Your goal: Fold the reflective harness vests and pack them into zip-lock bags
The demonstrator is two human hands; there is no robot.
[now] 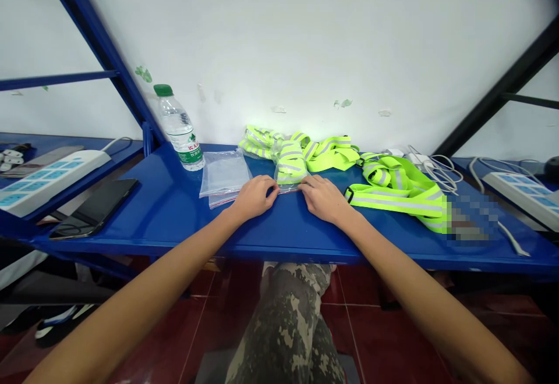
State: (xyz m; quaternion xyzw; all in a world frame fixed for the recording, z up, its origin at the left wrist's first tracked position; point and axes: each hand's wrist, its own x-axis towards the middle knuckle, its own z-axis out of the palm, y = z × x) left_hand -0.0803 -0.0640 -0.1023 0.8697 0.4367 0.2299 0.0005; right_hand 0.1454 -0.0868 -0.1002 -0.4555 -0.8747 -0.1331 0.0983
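Note:
My left hand and my right hand rest on the blue metal shelf, their fingertips pinching the lower edge of a clear plastic bag from either side. Folded neon-yellow reflective straps fill that bag. More reflective straps lie loose on both sides: a bundle beyond my left hand, and a looser belt to the right of my right hand. Flat clear zip bags lie left of my left hand.
A water bottle stands at the back left of the shelf. Left of it lie a phone and a power strip. White cables and another power strip lie right. A white wall rises behind.

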